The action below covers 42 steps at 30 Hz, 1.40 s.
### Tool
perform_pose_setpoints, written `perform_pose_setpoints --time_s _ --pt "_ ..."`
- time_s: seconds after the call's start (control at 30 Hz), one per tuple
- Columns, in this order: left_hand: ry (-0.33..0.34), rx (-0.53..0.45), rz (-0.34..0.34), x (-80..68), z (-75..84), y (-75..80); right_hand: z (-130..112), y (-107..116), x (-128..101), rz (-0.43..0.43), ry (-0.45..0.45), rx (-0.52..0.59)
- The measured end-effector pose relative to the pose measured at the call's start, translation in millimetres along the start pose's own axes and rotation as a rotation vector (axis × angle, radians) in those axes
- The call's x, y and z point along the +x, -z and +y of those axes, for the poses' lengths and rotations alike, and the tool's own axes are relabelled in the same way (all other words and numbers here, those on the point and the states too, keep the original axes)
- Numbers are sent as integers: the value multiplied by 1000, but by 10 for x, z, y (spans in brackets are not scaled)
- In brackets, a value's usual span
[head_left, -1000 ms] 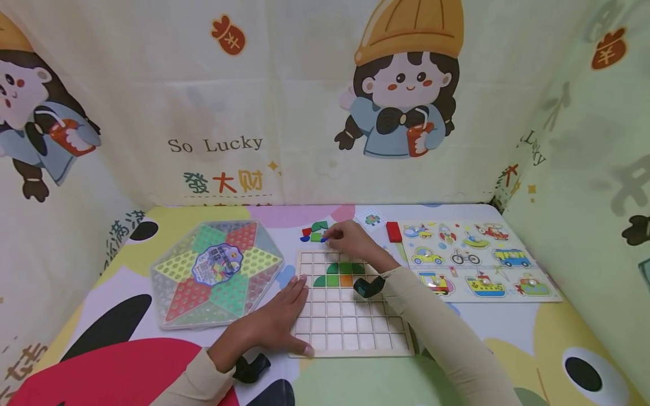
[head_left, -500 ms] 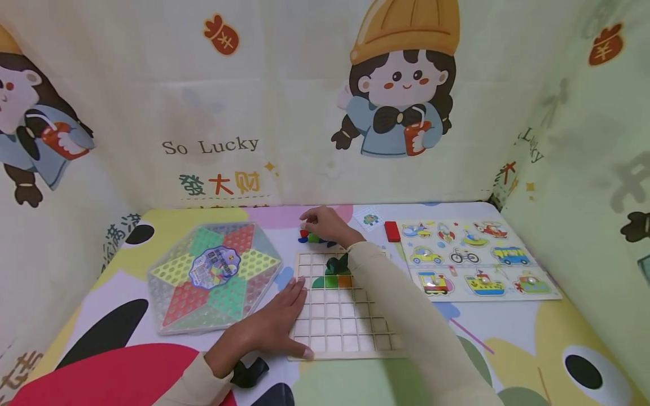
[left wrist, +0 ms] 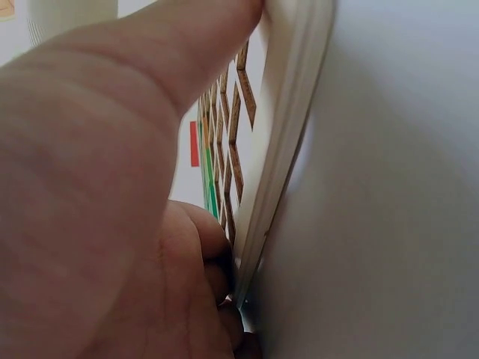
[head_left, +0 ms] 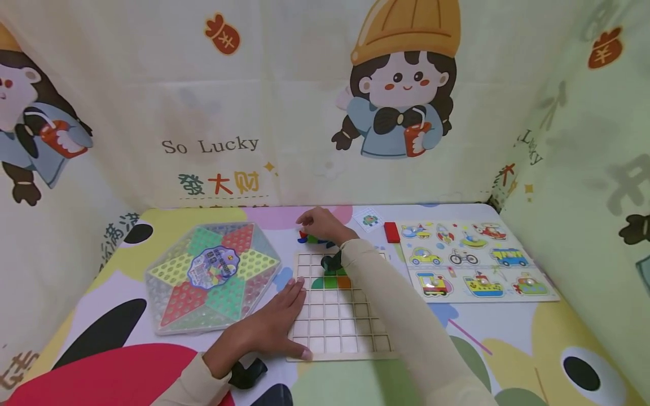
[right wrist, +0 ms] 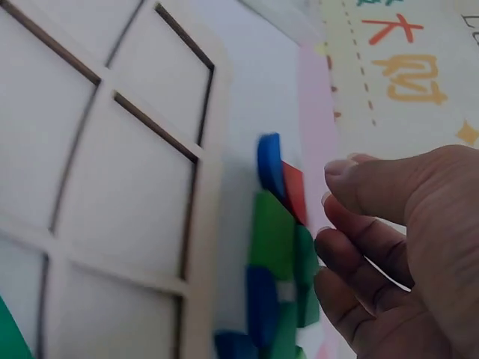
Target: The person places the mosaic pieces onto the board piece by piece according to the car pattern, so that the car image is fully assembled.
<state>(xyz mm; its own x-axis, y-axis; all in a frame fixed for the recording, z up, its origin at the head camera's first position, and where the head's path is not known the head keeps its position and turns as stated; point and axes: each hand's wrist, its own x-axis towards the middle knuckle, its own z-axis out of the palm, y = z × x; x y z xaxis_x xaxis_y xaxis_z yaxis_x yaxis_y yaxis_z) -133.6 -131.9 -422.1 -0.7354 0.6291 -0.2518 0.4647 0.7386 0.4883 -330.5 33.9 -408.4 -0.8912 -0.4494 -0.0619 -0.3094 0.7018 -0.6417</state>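
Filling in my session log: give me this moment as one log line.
left hand: flat on grid board | right hand: fingers at loose coloured pieces, grasp unclear | board partly filled

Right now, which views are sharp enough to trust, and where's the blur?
Head view: evenly lit, sharp on the grid board. Left wrist view: left hand fills the frame, blurred. Right wrist view: loose pieces and right hand soft, too close.

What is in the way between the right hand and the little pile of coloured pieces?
Nothing visible. The right hand hovers right beside the coloured pieces, its fingertips close to the red and green ones, with only bare table between. The left hand rests on the wooden grid board.
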Motion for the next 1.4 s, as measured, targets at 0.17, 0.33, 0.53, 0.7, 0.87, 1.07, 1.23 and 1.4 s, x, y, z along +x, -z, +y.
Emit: perform_pose_setpoints --time_s 0.17,0.33,0.53,0.7,0.87,1.07,1.23,1.4 --pt "-12 -5 -2 14 12 -9 9 -63 -3 3 4 -16" --pt "-7 -17 -5 11 28 -17 2 -140 -28 12 -1 -25" --pt "-1 -17 -11 -8 33 -27 8 -202 -61 18 23 -62" --pt "4 -12 -11 2 35 -19 30 -173 -80 39 30 -99" --pt "10 -2 -12 10 31 -8 56 -137 -89 25 44 -113" --pt "10 4 -13 11 14 3 73 -98 -107 6 47 -96" --pt "3 7 -9 4 3 3 88 -120 -103 22 64 -93" --pt "3 7 -7 6 -5 -5 73 -143 -119 50 61 -80"
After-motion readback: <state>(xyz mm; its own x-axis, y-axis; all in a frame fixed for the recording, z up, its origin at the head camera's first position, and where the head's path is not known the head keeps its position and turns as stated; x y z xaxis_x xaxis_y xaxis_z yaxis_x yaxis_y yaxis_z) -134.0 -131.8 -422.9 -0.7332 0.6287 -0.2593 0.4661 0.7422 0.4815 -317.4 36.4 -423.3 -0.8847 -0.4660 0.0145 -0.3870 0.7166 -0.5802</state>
